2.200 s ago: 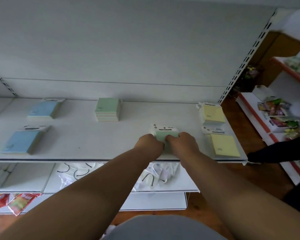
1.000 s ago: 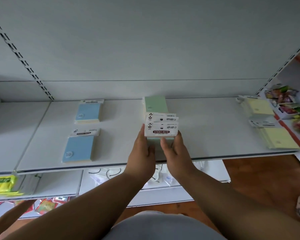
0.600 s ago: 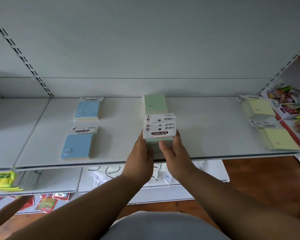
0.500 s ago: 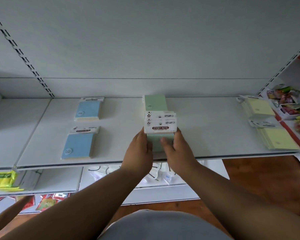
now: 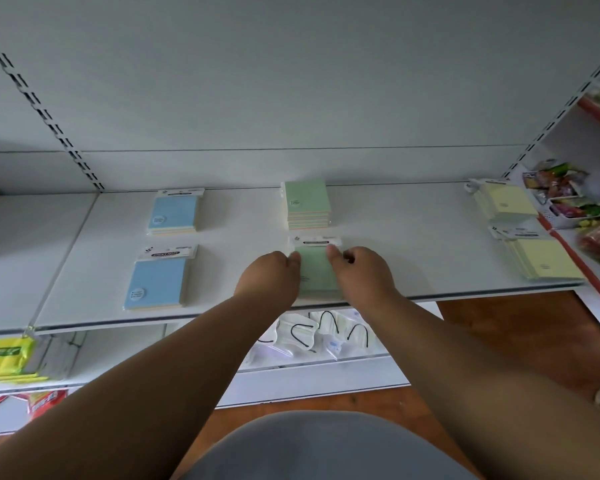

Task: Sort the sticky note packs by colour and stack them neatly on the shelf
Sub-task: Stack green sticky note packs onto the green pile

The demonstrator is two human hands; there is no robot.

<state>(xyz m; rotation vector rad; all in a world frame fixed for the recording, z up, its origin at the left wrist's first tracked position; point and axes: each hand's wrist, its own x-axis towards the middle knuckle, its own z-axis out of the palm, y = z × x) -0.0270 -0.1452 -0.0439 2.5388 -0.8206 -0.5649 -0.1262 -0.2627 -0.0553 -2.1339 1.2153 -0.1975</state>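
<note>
1. Front green stack (image 5: 315, 271) flat on shelf (image 5: 413, 244), centre, near front edge; white header card at its 12 o'clock end.
2. Left hand (image 5: 269, 277) against stack's 9 o'clock side, fingers curled round that edge, gripping it.
3. Right hand (image 5: 362, 273) against 3 o'clock side, thumb on top of the pack near the header, fingers curled at the edge. Both hands hold the same stack.
4. Rear green stack (image 5: 307, 204) at 12 o'clock from the held one, apart from it, near the back wall.
5. Blue packs at 9 o'clock: front blue pack (image 5: 158, 285) and rear blue pack (image 5: 174, 213), one behind the other, apart.
6. Yellow packs at 3 o'clock, shelf's right end: front yellow stack (image 5: 544, 258), rear yellow stack (image 5: 503, 202).
7. Lower shelf: bagged white items (image 5: 317, 336) below the hands; yellow-green packet (image 5: 2, 356) at 8 o'clock.
8. Snack packets (image 5: 561, 192) on neighbouring rack at 2 o'clock.
</note>
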